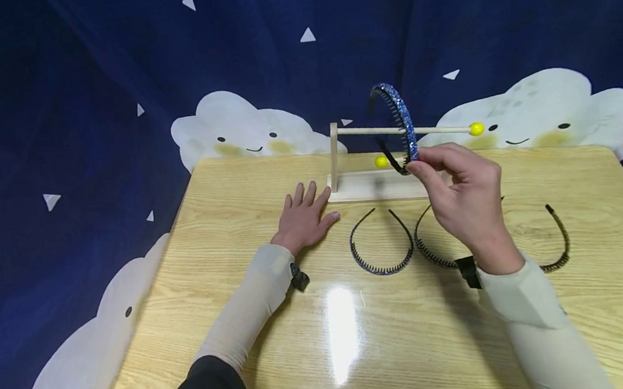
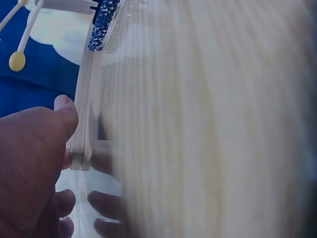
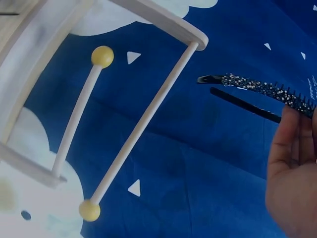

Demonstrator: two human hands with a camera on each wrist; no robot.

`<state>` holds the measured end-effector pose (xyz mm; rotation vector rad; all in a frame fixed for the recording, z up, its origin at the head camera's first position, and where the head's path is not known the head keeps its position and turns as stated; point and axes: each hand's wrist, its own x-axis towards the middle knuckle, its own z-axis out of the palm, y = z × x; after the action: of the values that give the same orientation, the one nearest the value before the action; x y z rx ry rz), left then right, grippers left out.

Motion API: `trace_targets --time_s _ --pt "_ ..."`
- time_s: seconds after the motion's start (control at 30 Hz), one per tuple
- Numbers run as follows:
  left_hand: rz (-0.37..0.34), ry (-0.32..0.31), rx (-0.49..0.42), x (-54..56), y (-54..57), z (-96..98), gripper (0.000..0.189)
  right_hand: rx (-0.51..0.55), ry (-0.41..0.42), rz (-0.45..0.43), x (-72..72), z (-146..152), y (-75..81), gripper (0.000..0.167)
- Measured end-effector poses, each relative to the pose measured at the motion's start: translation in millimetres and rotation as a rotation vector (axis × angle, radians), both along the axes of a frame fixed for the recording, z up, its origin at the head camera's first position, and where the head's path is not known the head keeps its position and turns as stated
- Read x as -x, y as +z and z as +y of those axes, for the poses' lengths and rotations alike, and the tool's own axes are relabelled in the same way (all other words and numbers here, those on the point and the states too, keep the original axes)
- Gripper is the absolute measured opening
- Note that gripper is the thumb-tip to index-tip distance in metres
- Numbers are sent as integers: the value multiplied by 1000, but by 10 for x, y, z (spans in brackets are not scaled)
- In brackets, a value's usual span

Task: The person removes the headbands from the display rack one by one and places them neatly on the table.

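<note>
A black toothed headband with blue glitter is raised above the table, pinched near its lower part between the thumb and fingers of my right hand. In the head view it overlaps the upper rod of a wooden rack. The right wrist view shows the headband apart from the upper rod. My left hand lies on the table with fingers spread, beside the left end of the rack's base; in the left wrist view its thumb is close to that wood.
On the table in front of the rack lie a blue glitter headband, a dark one partly behind my right hand, and a brownish one farther right. Yellow balls tip the rods. A dark blue curtain hangs behind.
</note>
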<state>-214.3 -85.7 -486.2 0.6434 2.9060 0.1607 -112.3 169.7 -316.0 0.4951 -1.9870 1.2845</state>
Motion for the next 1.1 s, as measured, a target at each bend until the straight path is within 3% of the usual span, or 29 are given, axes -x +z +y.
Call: trace_targets --time_s 0.3,0.47,0.6,0.7,1.1 --pt "-5 -5 1 -3 11 -3 70 -125 -3 120 -120 115 -40 18" --pt "-3 -13 -4 -7 20 -8 70 -166 -5 203 -197 179 -93 8" --pt "3 -15 -7 -9 32 -19 70 -208 -7 270 -251 225 -123 32" --pt "4 -14 -11 -14 32 -20 70 -253 -11 311 -307 249 -140 39" --pt "-4 -10 -11 -13 17 -15 70 -462 21 424 -583 347 -196 33"
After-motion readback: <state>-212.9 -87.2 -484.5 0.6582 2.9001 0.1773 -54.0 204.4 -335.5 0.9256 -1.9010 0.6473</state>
